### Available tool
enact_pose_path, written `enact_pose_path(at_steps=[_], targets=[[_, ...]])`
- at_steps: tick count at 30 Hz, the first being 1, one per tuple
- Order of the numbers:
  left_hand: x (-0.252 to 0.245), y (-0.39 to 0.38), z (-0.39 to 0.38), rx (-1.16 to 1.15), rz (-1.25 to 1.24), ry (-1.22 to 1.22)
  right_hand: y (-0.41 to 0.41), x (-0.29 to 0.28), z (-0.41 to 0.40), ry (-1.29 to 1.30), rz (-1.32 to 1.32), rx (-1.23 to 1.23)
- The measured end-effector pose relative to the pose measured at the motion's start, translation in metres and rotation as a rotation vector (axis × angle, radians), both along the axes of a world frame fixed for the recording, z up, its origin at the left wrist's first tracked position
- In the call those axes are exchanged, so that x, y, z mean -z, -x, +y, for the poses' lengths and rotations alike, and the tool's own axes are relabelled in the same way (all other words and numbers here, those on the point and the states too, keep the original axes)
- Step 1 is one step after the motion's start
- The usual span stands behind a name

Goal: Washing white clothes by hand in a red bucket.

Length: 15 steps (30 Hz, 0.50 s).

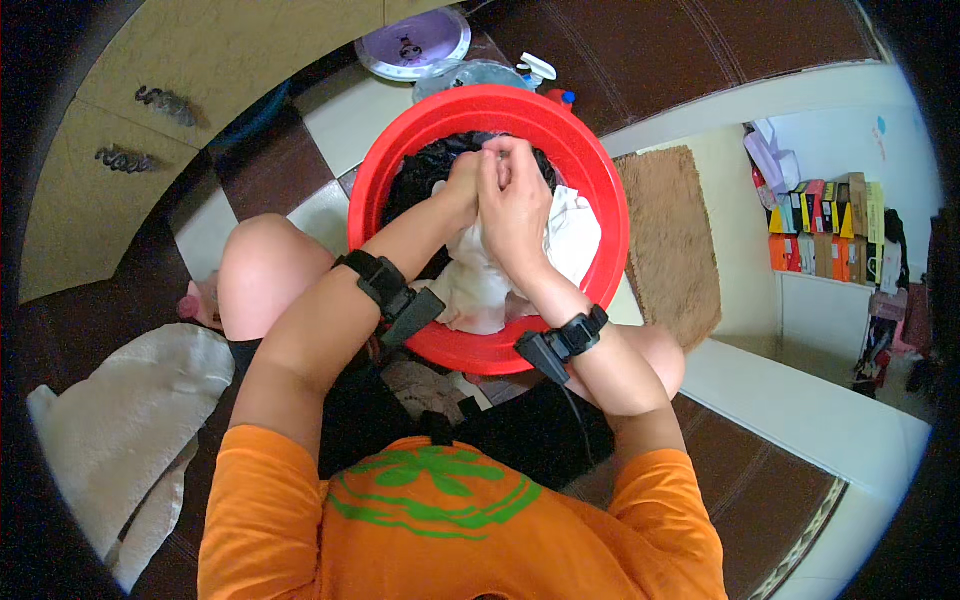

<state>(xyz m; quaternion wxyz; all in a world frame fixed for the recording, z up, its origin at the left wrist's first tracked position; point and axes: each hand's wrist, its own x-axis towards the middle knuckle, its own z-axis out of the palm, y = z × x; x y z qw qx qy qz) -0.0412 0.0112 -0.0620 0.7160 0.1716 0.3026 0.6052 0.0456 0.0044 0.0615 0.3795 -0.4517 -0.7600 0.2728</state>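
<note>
Before me stands a round red plastic basin (611, 187) holding wet-looking laundry. White cloth (480, 289) lies in its near and right part, and black cloth (411, 180) fills the far left. My left hand (466, 177) and my right hand (519, 191) meet above the basin's middle, against each other, with fingers bent. The white cloth runs up under both wrists. Whether a fold of it is caught between my palms is hidden by the hands.
Beyond the basin are a purple basin (427, 37), a clear plastic container (465, 75) and a white spray nozzle (537, 69). A brown shaggy mat (671, 240) lies right. White fabric (142, 420) is at left, below cabinet doors (82, 195). Stacked boxes (825, 217) stand far right.
</note>
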Motion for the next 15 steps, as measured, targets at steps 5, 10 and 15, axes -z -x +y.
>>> enact_pose_path(at_steps=[5, 10, 15], targets=[[-0.079, -0.023, 0.017, -0.069, 0.016, 0.284, -0.061, 0.021, 0.065, 0.062, -0.121, 0.311], [0.006, 0.024, 0.03, -0.077, 1.205, 0.237, -0.055, 0.037, 0.066, 0.008, -0.18, 0.14], [0.013, 0.02, 0.017, 0.337, 1.095, 0.213, -0.081, 0.09, 0.054, 0.109, -0.254, -0.122]])
